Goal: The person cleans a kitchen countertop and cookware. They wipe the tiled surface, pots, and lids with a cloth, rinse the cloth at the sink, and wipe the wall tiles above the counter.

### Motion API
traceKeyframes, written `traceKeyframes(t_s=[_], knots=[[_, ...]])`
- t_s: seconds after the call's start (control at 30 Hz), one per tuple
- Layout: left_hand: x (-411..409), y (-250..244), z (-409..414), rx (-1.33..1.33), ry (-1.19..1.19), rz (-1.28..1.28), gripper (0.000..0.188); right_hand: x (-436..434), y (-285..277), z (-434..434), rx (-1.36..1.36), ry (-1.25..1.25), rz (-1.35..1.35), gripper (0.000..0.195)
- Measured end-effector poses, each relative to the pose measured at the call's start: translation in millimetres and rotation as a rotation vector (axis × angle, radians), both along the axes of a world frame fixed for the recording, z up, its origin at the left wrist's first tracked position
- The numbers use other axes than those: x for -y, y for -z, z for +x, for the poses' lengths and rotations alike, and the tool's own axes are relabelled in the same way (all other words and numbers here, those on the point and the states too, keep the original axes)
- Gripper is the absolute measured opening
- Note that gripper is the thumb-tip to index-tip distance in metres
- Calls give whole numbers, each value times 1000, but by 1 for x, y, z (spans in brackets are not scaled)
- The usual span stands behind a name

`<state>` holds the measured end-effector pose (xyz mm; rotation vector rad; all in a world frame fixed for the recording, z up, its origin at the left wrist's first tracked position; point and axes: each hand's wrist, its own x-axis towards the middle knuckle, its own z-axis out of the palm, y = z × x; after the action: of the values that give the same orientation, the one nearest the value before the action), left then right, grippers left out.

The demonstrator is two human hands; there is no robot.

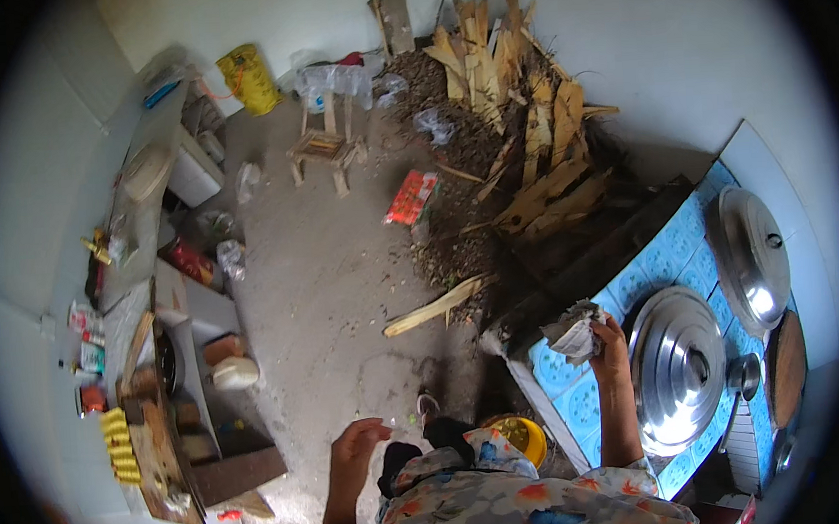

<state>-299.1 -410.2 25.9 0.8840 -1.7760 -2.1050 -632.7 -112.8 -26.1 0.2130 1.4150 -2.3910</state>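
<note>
My right hand (611,347) grips a crumpled grey rag (574,335) over the corner of a blue-tiled stove (578,403). Just right of that hand, a large domed metal lid (674,369) covers a round opening in the stove top. Farther back on the tiles lies a second metal lid (750,256). My left hand (357,446) hangs over the floor in front of my body, loosely bent and with nothing visible in it. A yellow bucket (535,442) stands on the floor between my legs and the stove, with something greenish inside.
Split firewood (483,63) leans in the far corner, and a loose wood piece (436,305) lies on the floor. Beyond stands a small wooden chair (322,145). Along the left wall runs a cluttered counter (127,258). A metal ladle (743,375) rests beside the nearer lid.
</note>
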Motion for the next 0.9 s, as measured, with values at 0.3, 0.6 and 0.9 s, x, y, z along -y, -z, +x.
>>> traceKeyframes(t_s=[0.3,0.6,0.9], knots=[[185,1,-176,30,150,-77,25,61,-11,-88,-5,272,62,28],[296,5,-452,-6,609,-91,24,67,-26,-122,-34,760,168,30],[232,3,-714,-82,1159,23,25,86,-21,-123,83,1181,203,30]])
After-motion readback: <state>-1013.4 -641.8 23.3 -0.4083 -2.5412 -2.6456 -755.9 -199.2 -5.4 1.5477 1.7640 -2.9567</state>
